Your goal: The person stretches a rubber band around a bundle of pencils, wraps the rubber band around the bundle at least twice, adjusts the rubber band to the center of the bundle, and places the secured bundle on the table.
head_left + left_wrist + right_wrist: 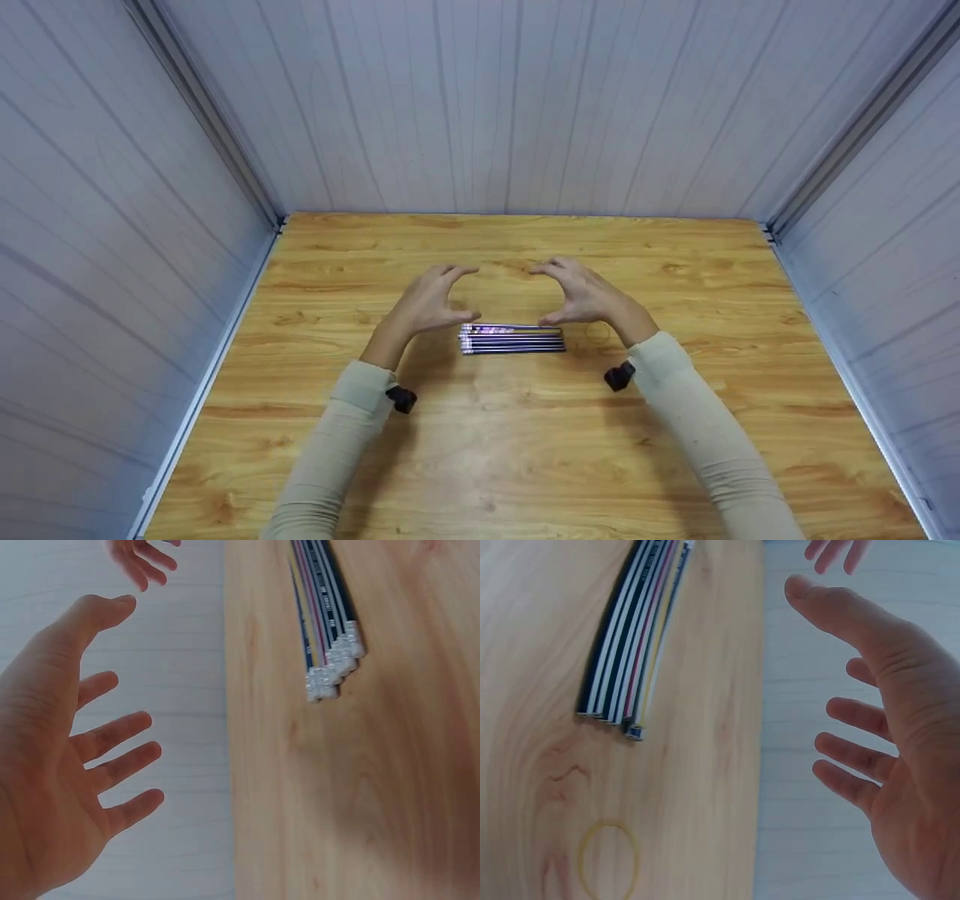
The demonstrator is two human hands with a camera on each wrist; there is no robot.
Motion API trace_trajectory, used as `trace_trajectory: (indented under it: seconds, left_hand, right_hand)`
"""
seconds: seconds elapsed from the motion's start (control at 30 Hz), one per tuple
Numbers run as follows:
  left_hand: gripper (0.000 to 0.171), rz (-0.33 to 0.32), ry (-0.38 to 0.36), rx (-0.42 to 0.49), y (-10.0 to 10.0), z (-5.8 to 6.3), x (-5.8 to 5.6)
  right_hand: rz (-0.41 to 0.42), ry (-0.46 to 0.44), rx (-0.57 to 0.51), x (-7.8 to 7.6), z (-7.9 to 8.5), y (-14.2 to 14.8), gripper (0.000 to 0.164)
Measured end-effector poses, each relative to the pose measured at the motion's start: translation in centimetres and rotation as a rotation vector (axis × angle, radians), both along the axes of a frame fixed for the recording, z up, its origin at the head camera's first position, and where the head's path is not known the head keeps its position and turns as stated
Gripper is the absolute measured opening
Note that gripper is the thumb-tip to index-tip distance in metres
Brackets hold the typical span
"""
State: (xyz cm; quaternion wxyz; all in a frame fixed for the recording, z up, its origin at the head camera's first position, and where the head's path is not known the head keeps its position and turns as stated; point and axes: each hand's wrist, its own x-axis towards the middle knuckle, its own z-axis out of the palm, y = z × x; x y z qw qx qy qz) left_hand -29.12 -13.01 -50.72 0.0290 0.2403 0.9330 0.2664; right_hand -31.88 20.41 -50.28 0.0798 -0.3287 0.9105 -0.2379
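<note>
Nearest the head camera are two pale sleeves, one on each forearm, reaching toward 12 o'clock over the wooden surface [525, 450]. The left hand [431, 300] and right hand [581, 292] hover just above the row of pencils [512, 339], each grip open with fingers relaxed and holding nothing. The pencils lie side by side at the surface's middle, touching one another; roughly seven show, though the exact count is hard to tell. They look light, stiff and prone to rolling apart, so pressing in from both ends should gather them best. One rubber band [609, 859] lies at 3 o'clock of the pencils.
</note>
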Motion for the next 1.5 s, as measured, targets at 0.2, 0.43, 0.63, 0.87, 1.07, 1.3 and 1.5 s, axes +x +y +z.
trace_trajectory:
  seconds: [0.2, 0.43, 0.63, 0.87, 1.07, 1.3, 1.5]
  left_hand:
    - [0.084, -0.028, -0.105, 0.064, 0.0, -1.9, -0.1]
    - [0.082, -0.061, -0.142, 0.085, 0.1, -3.9, -0.5]
    - [0.081, -0.049, -0.174, 0.067, 0.7, -5.1, -0.3]
    - [0.085, -0.074, -0.212, 0.106, 0.7, -7.9, -1.6]
    - [0.078, -0.1, -0.197, 0.077, 0.9, -9.0, -2.0]
    - [0.072, -0.097, -0.155, 0.061, 0.6, -12.5, -3.6]
    - [0.061, -0.11, -0.151, 0.023, 0.9, -11.5, -2.8]
  right_hand:
    - [0.02, -0.061, 0.007, 0.2, -1.8, -0.2, 0.084]
    - [0.033, -0.111, 0.028, 0.3, -3.4, -0.4, 0.083]
    - [0.062, -0.128, 0.034, 0.4, -4.4, -0.7, 0.08]
    - [0.087, -0.148, 0.032, 0.6, -5.7, -1.1, 0.076]
    - [0.047, -0.183, 0.061, 0.9, -6.2, -1.5, 0.073]
    - [-0.002, -0.225, 0.064, 1.5, -6.5, -1.7, 0.056]
    - [0.008, -0.21, 0.06, 1.5, -6.7, -1.7, 0.051]
